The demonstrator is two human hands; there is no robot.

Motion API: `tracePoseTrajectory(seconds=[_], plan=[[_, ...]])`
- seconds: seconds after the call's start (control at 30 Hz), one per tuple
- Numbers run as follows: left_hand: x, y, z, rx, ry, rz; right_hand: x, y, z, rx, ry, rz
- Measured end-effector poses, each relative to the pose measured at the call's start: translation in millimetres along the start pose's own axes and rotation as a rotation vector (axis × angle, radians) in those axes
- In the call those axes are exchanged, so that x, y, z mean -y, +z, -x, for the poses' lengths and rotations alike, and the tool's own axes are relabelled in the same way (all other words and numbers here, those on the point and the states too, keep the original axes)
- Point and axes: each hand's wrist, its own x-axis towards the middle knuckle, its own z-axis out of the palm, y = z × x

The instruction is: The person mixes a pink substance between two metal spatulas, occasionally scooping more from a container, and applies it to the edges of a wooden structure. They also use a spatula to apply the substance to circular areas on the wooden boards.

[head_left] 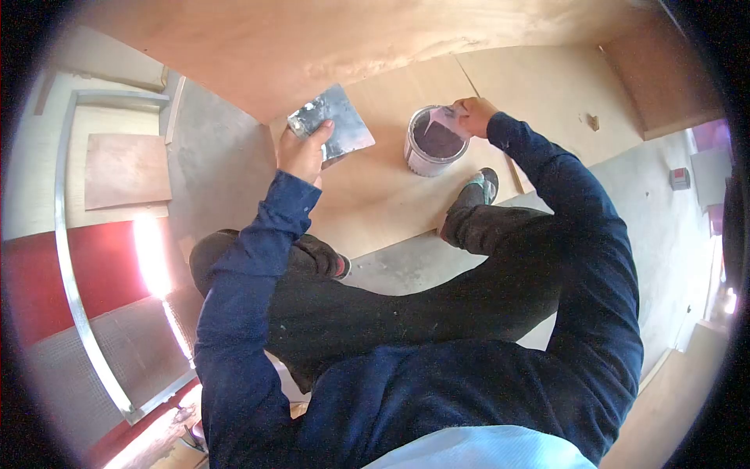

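A grey concrete floor (215,156) seen from above through a wide, curved lens, with pale plywood sheets (391,195) laid flat across it. A larger, smooth plywood panel (312,47) with a warm grain fills the top of the view.

A person in dark blue long sleeves and black trousers crouches at the edge of the sheets, one grey shoe (484,184) planted on the wood and the other dark shoe (324,258) on the concrete beside it.

The left hand (301,152) is closed around the lower edge of a flat, square metal plate (332,121), held tilted above the plywood; its dull silver face is smeared with dark and pale patches.

The right hand (473,116) grips a small scraper (445,119) with a pinkish blade, which dips over the rim of a round metal can (433,142). The can stands upright on the plywood, just beyond the grey shoe, and holds a dark purplish paste.

To the left, a thin curved metal frame (66,234) runs past a loose square board (125,168) and a red surface (47,273). A small grey box (680,178) with a red spot sits on the floor far right. The person's bent knees block the near edge of the plywood.
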Motion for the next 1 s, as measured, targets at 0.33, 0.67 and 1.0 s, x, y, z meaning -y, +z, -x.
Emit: tracePoseTrajectory(seconds=[0.33, 0.67, 1.0], plan=[[47.1, 0.0, -20.6, 0.133, -0.176, 0.193, -27.4, 1.4, 20.9, -0.276, 0.155, -0.319], [44.9, -3.1, -22.6, 0.214, -0.241, 0.330, -16.0, -23.2, 31.0, -0.327, -0.030, -0.884], [42.4, 28.4, -11.4, 0.149, -0.339, 0.433, 38.1, -50.5, 51.4, -0.448, -0.146, -0.927]])
